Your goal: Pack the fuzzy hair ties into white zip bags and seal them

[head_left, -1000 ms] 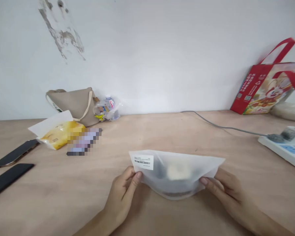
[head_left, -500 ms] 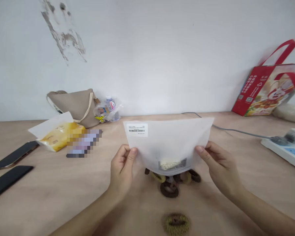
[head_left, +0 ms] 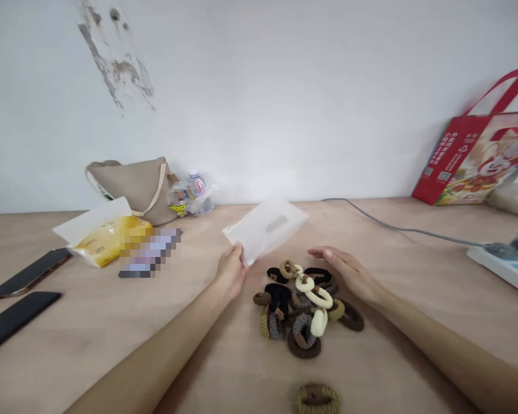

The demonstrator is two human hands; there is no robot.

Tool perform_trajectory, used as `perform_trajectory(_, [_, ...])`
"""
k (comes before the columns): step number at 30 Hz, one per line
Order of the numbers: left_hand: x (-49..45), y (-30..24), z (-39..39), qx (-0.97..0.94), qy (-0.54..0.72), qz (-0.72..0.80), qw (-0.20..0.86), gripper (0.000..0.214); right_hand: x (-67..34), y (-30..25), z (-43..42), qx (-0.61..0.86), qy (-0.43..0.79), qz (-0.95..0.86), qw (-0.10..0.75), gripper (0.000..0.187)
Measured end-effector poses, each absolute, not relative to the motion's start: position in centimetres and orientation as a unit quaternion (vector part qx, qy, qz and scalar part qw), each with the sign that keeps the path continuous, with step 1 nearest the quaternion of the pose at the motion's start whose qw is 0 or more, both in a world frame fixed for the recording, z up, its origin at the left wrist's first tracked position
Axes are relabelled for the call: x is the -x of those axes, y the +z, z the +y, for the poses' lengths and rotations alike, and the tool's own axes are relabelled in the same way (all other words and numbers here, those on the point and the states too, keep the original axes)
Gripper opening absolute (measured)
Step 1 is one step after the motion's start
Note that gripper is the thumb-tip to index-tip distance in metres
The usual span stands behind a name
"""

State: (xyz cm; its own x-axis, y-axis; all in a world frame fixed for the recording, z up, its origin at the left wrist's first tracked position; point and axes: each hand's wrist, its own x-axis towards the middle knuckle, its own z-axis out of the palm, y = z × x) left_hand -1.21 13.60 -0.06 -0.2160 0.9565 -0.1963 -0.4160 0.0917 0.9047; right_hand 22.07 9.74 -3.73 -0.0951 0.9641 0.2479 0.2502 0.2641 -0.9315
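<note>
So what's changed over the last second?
The white pouch, held in both hands before, has moved left and away, now tilted in the left hand alone. The right hand let go and is open beside the hair ties, a pile only partly visible half a second ago. The beige bag, yellow pack and red bag stayed put.

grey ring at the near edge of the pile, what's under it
A dark brown ring lies under the grey ring, its near side showing. What the two cover is hidden, so I cannot tell whether anything else lies beneath.
</note>
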Motion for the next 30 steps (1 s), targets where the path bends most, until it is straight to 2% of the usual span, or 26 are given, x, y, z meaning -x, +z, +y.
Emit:
perform_trajectory(8, [-1.4,-0.7,12.4,-0.274,0.584,0.461,0.61,0.011,-19.3,-2.4,9.4,0.358,0.447,-0.719,0.393,0.044])
perform_trajectory(19, [-0.6,-0.6,7.4,-0.264,0.556,0.468,0.634,0.015,-19.2,-1.8,4.7,0.307,0.435,-0.764,0.364,0.041])
perform_trajectory(25, [-0.1,-0.1,5.7,-0.267,0.534,0.486,0.637,0.019,-19.3,-1.7,2.7,0.332,0.368,-0.789,0.362,0.041])
perform_trajectory(30, [1.1,0.6,6.2,-0.286,0.515,0.512,0.625,0.019,-21.0,-2.3,3.3,0.409,0.221,-0.801,0.376,0.031])
